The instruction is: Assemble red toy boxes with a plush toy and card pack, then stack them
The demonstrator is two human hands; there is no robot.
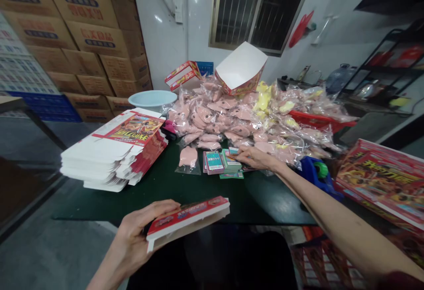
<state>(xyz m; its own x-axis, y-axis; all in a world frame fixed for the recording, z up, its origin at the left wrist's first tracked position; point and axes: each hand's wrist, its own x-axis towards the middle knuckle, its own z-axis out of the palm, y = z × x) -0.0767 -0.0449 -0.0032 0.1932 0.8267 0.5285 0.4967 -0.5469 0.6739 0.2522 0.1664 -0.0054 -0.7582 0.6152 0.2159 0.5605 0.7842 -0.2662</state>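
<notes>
Bottom middle, the left hand (130, 232) grips a red box (194, 210), still open. In the middle, the right hand (254, 156) touches cards (214, 161); can't tell if pinching. Left: flat cartons (134, 128), not popped up.

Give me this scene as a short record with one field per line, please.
Left hand: holds a box
Right hand: fingers at the cards
Cards: in small piles on the green table
Bags: clear, mostly pink contents, some yellow, heaped beyond the cards
Carton stack: table's left side
Basin: pale blue, beyond the carton stack
Tape dispenser: blue, right of the cards
</notes>
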